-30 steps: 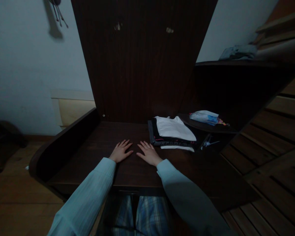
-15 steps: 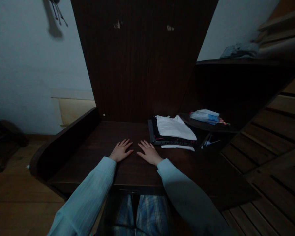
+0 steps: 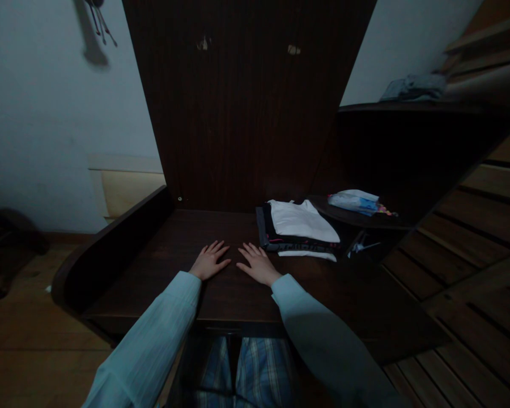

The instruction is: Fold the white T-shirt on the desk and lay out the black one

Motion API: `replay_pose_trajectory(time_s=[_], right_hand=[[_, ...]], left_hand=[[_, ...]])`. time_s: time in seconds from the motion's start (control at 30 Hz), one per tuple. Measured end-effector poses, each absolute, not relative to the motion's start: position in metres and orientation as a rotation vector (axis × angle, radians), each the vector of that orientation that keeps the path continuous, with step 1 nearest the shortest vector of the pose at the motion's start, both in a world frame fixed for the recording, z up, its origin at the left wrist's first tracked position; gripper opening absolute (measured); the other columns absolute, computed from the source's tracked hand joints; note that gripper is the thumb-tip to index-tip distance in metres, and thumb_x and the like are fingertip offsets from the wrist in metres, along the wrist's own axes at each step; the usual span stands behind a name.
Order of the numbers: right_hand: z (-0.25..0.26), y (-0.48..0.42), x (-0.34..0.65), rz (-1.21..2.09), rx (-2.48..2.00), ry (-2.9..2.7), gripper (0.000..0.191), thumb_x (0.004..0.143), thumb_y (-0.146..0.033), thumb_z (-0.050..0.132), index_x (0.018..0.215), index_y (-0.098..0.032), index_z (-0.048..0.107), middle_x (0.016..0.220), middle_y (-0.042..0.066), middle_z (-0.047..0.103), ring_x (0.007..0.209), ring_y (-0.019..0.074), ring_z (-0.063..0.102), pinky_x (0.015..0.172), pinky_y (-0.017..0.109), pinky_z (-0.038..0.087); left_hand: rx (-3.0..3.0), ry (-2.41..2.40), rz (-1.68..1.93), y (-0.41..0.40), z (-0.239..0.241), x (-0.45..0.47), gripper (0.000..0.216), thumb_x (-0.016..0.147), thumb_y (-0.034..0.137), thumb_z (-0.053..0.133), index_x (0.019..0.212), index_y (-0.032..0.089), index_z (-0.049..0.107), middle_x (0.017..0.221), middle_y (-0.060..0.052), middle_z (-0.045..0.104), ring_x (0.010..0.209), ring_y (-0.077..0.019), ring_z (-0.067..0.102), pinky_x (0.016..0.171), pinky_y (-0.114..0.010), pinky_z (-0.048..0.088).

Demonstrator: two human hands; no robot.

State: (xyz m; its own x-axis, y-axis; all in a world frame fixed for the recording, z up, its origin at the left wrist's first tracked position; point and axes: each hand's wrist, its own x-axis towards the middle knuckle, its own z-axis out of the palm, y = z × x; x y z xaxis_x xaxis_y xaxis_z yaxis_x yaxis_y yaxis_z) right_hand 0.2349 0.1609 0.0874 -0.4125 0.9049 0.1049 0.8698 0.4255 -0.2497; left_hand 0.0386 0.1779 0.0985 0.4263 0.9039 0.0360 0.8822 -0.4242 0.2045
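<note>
My left hand (image 3: 209, 260) lies flat on the dark wooden desk (image 3: 229, 226), fingers spread, holding nothing. Beside it my right hand (image 3: 258, 264) rests palm down in the same way, thumb towards the left hand, a small gap between the two. Close to the right hand's fingertips is a stack of folded clothes, with a white folded garment (image 3: 301, 221) on top and black and grey folded garments (image 3: 280, 240) under it. The edge of another white cloth (image 3: 308, 255) shows at the bottom of the stack.
Right of the stack, a small shelf (image 3: 348, 214) bears a blue-and-white plastic packet (image 3: 357, 202). Below it lies a thin pale item that I cannot make out. A raised side panel (image 3: 110, 238) bounds the desk at left, and a tall back panel (image 3: 246, 113) stands behind. Wooden slats (image 3: 476, 283) are at right.
</note>
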Motion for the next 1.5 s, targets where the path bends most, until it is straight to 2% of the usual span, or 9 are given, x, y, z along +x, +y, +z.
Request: replay_pose_trajectory(time_s=[1.27,1.4,1.5], right_hand=[[0.087,0.160,0.234,0.198,-1.529,-2.434,0.057,0.085,-0.049,0.034,0.131,-0.017,0.038,0.140,0.008,0.030,0.131,0.0232,0.022,0.105,0.044,0.019],[0.089,0.158,0.237,0.109,-1.333,-2.306,0.040,0.086,-0.033,0.035,0.118,-0.018,0.052,0.130,0.007,0.045,0.123,0.0180,0.035,0.102,0.037,0.028],[0.093,0.155,0.246,-0.096,-1.229,-1.996,0.037,0.083,-0.018,0.030,0.107,-0.018,0.058,0.117,0.007,0.054,0.114,0.0156,0.043,0.100,0.034,0.031]], left_hand=[[2.517,1.579,0.256,0.179,0.096,0.037,0.056,0.083,0.053,0.033,0.131,0.024,0.037,0.142,-0.005,0.029,0.131,-0.0230,0.021,0.105,-0.044,0.020],[2.516,1.577,0.260,0.179,0.095,0.037,0.055,0.083,0.052,0.034,0.130,0.025,0.037,0.141,-0.005,0.029,0.131,-0.0228,0.021,0.105,-0.045,0.019],[2.512,1.579,0.316,0.179,0.094,0.036,0.053,0.083,0.050,0.035,0.130,0.024,0.038,0.140,-0.005,0.032,0.131,-0.0222,0.023,0.105,-0.044,0.021]])
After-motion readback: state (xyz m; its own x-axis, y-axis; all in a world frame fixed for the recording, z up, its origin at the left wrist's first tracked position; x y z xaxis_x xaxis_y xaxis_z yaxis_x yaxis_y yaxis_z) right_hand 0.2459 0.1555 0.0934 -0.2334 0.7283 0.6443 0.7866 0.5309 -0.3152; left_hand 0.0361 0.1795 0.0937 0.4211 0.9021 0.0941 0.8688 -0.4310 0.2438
